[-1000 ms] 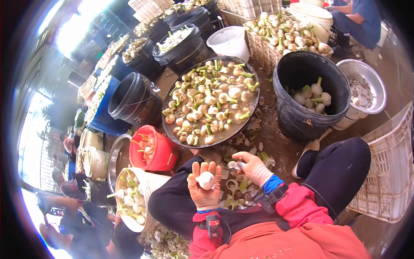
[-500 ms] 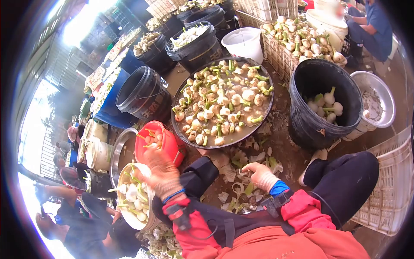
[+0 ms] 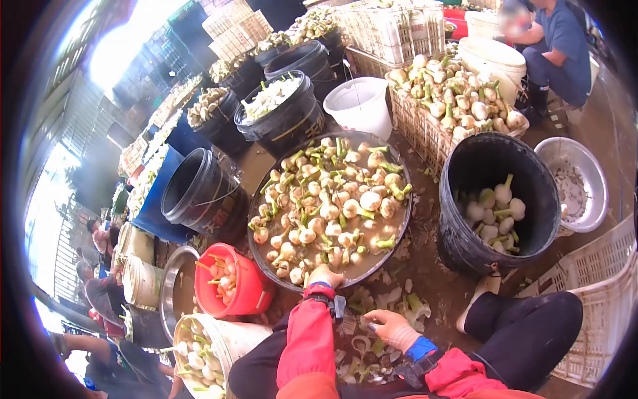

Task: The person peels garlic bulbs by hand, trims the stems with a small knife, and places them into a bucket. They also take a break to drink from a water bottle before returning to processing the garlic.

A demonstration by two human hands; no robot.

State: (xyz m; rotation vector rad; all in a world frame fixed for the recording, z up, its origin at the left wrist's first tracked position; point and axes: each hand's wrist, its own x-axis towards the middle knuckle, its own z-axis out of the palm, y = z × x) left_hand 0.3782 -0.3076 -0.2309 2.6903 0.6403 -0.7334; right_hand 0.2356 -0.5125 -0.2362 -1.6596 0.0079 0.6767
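My left hand reaches over the near rim of a wide dark basin. The basin holds muddy water and many garlic bulbs with cut green stems. That hand's fingertips are hidden among the nearest bulbs. Lower right of it, my right hand hovers over peelings, fingers curled together. A small dark thing shows at its fingertips, but I cannot tell what it is. Left of my left arm stand a red bucket with some bulbs and a white bucket of cleaner garlic.
A black bucket with white bulbs stands at right, beside a pale metal bowl. Behind the basin are a heaped garlic crate, a white pail and several dark buckets. Peelings litter the floor. Other people sit at left and upper right.
My left hand has moved from above the white and red buckets to the basin's near edge. My right hand stays low over the peelings. The camera view has shifted slightly.
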